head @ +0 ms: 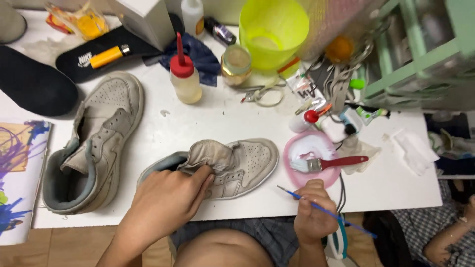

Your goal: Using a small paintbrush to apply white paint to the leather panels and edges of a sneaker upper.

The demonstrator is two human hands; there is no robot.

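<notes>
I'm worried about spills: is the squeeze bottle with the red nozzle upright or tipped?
Upright: the squeeze bottle stands on the white table, red nozzle pointing up.

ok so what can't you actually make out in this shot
Head view only:
- Near sneaker: its heel and inside are covered by the left hand.
- Thin blue brush in the right hand: tip too small to show any paint.
- Painted sheet: cut off by the left edge.
- Green shelf: contents blurred.

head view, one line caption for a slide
Left hand grips a pale sneaker; right hand holds a thin blue paintbrush.
</notes>
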